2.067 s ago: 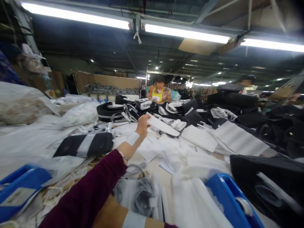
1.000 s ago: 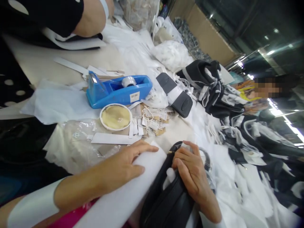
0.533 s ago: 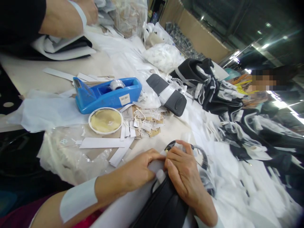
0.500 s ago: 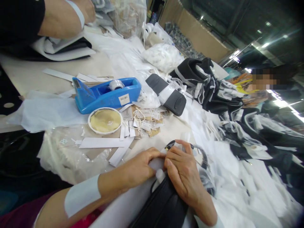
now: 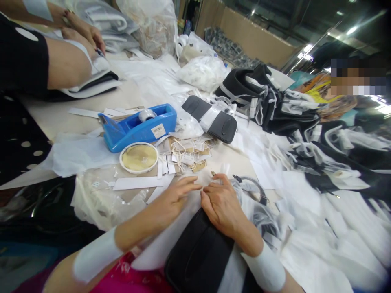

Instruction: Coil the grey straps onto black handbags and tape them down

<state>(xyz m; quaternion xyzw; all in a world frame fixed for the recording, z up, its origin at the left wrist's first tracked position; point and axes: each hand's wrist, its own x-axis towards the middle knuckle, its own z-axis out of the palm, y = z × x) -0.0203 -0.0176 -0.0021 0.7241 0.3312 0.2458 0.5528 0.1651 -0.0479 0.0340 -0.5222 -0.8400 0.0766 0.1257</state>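
A black bag (image 5: 195,256) lies in front of me, with a white foam sheet (image 5: 155,246) tucked along its left side. My left hand (image 5: 174,198) rests on the top of the sheet, fingers stretched out and nothing held in them. My right hand (image 5: 221,203) sits on the bag's top end with its fingers curled over the edge. Both hands' fingertips nearly touch. A small gold zip pull (image 5: 213,173) shows just beyond my right fingers. White bands cover both my wrists.
A blue tape dispenser (image 5: 137,126), a round white dish (image 5: 139,157) and a heap of paper tags (image 5: 187,152) lie beyond my hands. A banded black pouch (image 5: 210,118) and piled black bags (image 5: 275,101) fill the right. A co-worker's arm (image 5: 64,63) works at upper left.
My view swung from across the table down to my hands. The left hand brought the white sheet to the black bag, and both hands slid up to the bag's top end.
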